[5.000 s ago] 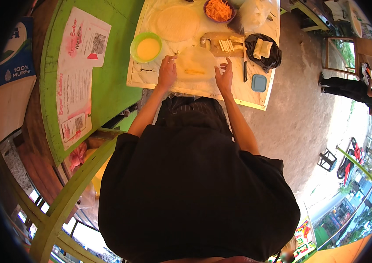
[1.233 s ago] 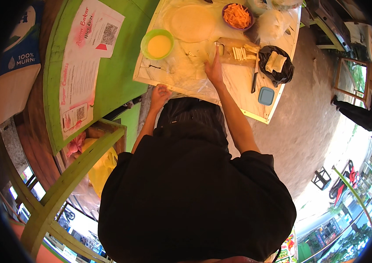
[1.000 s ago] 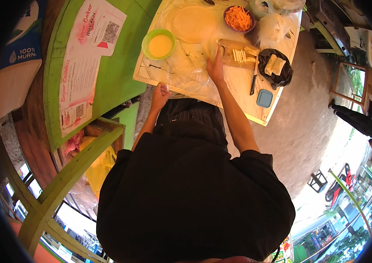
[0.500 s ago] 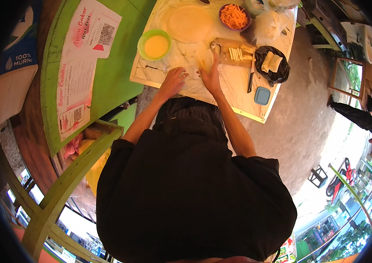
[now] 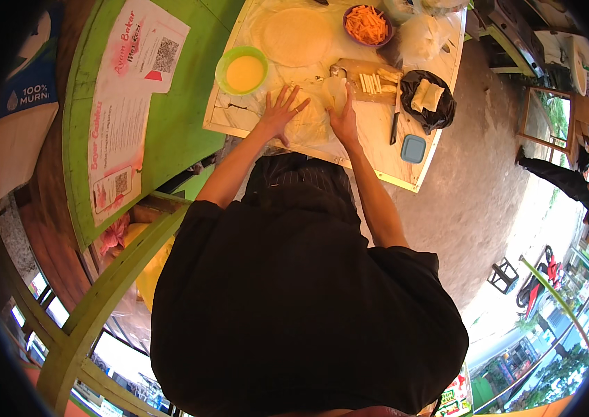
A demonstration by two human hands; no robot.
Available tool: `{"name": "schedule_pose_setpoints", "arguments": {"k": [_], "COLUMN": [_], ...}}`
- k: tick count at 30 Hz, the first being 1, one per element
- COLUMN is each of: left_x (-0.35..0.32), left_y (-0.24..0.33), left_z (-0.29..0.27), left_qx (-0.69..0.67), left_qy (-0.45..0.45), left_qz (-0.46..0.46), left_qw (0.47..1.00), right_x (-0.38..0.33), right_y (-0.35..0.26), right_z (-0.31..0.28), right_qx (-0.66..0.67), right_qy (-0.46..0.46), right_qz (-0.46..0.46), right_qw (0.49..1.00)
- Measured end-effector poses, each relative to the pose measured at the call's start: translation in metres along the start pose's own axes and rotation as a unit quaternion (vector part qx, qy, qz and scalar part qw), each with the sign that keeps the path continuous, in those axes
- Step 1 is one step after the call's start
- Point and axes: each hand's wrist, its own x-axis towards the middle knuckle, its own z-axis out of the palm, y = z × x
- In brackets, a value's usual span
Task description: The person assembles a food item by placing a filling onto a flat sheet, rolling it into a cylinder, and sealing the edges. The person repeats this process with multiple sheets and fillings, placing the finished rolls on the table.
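Marble-patterned table [image 5: 379, 126] is occupying upper centre, grey floor [image 5: 478, 139] lying right. Pale folded wrapper [image 5: 334, 89], upper centre, is pointing up-frame, long axis near-vertical; right hand [image 5: 343, 120] is holding it, left hand [image 5: 281, 114] resting wide-fingered.

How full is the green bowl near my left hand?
Partly full: yellow liquid lies in the green bowl, with bare green wall showing above it.

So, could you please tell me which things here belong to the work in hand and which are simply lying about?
Seemingly in use:
thin sheet at the right hand
pale disc
green bowl
orange strips
pale strips
cutting board
knife
rolls

Seemingly just lying about:
blue-grey box
paper notices
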Motion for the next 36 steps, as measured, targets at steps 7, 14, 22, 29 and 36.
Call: {"name": "schedule_pose_setpoints", "arguments": {"k": [7, 14, 22, 29, 36], "left_x": [-0.006, -0.010, -0.025, -0.016, -0.019], "left_y": [-0.004, -0.007, 0.018, 0.042, 0.065], "left_z": [-0.006, 0.030, 0.065, 0.056, 0.017], "left_qx": [-0.031, -0.676, -0.314, -0.078, -0.082], "left_qy": [0.055, 0.254, 0.264, 0.201, 0.065], "left_qz": [0.028, -0.090, -0.024, 0.111, 0.102], "left_qw": [0.998, 0.685, 0.912, 0.970, 0.989], "right_x": [0.014, 0.025, 0.041, 0.045, 0.036], "right_y": [-0.021, -0.047, -0.068, -0.052, -0.054], "right_z": [-0.019, -0.011, -0.010, -0.055, -0.047], "right_qx": [-0.017, -0.102, -0.110, -0.110, -0.110], "right_qy": [-0.109, -0.227, -0.222, -0.096, -0.178], "right_qz": [0.044, 0.044, 0.032, 0.017, 0.024], "right_qw": [0.993, 0.967, 0.968, 0.989, 0.977]}}
